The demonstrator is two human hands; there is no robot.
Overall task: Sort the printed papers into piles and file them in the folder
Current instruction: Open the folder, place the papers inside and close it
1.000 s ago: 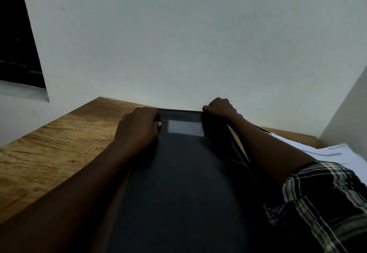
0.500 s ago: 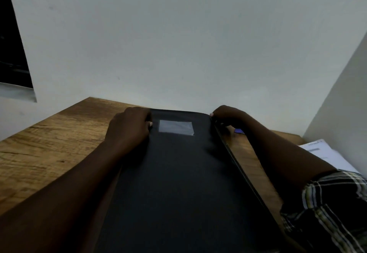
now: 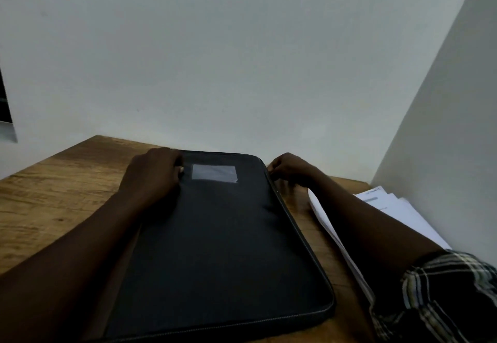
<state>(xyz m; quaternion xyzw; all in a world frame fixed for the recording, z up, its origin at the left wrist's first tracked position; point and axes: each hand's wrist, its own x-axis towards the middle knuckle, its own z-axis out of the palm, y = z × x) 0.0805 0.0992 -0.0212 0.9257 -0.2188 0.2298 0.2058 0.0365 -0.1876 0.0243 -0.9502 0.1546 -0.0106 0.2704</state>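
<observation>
Surface: wooden table (image 3: 53, 208) against a pale wall (image 3: 242, 60).
Centre: black folder (image 3: 220, 248), flat and closed.
Right side: printed papers (image 3: 398, 208), partly under the forearm.
Far-left corner: left hand (image 3: 153, 175), fingers curled onto the folder.
Far-right corner: right hand (image 3: 289, 167) pinches the folder's zip edge, fingertips hidden.

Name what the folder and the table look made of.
Folder: dark woven fabric, probably nylon or polyester, matte; a fine weave texture and a zip line along its edge. Table: wood or wood-look laminate, low sheen; brown grain streaks and knots show.
</observation>
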